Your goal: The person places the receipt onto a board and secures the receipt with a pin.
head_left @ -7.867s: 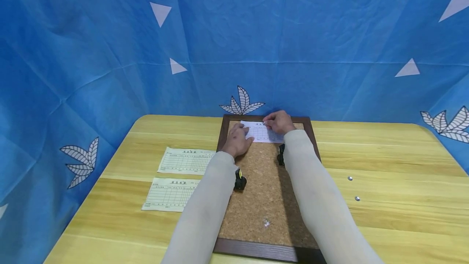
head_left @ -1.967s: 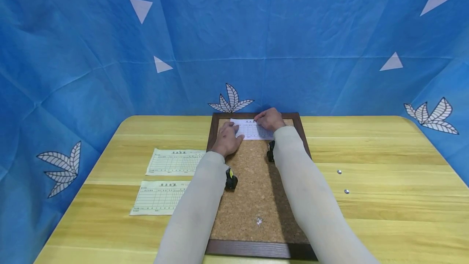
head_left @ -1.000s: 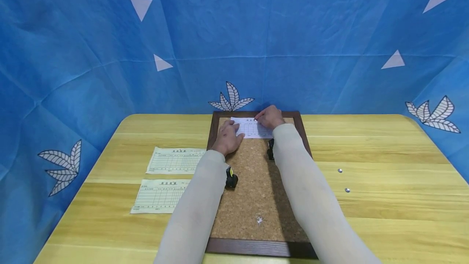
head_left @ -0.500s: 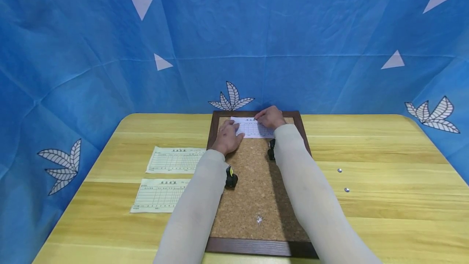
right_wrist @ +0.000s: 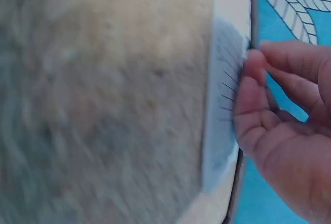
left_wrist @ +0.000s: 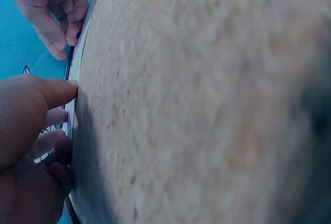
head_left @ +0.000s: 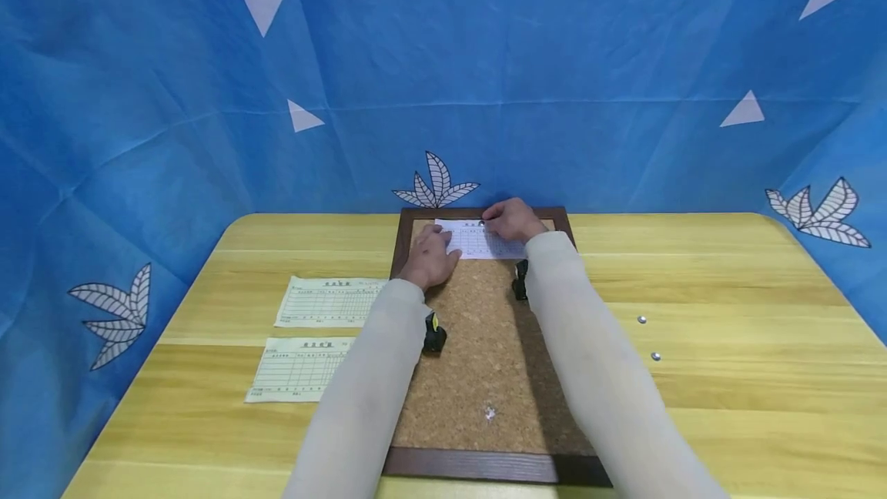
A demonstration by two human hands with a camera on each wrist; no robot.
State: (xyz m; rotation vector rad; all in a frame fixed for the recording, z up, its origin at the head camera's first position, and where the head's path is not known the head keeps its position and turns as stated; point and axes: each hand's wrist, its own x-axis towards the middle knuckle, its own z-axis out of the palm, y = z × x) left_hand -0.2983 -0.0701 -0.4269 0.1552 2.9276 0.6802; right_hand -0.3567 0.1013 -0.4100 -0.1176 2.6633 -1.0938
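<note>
A white printed form slip [head_left: 474, 243] lies at the top of a brown-framed cork board [head_left: 478, 360]. My left hand [head_left: 430, 256] rests on the slip's left end, fingers spread; in the left wrist view its thumb [left_wrist: 59, 92] touches the paper's lower edge. A round silver thumbtack [head_left: 482, 223] shows at the slip's top middle. Just beside the tack is my right hand [head_left: 514, 220], with the fingertips close together and nothing visible between them. In the right wrist view, the right fingers [right_wrist: 251, 105] hide part of the slip's upper edge.
Two pale green form slips [head_left: 333, 303] [head_left: 301, 370] lie left of the board, partly behind the left sleeve. Two loose thumbtacks [head_left: 641, 319] [head_left: 655, 356] are on the wooden table [head_left: 728, 422] at right. A small whitish mark [head_left: 490, 413] shows low on the cork. Blue cloth [head_left: 589, 60] hangs behind.
The right fingertips have shifted slightly off the thumbtack, which now shows uncovered on the slip. The left hand has stayed on the paper. The head view has shifted a little.
</note>
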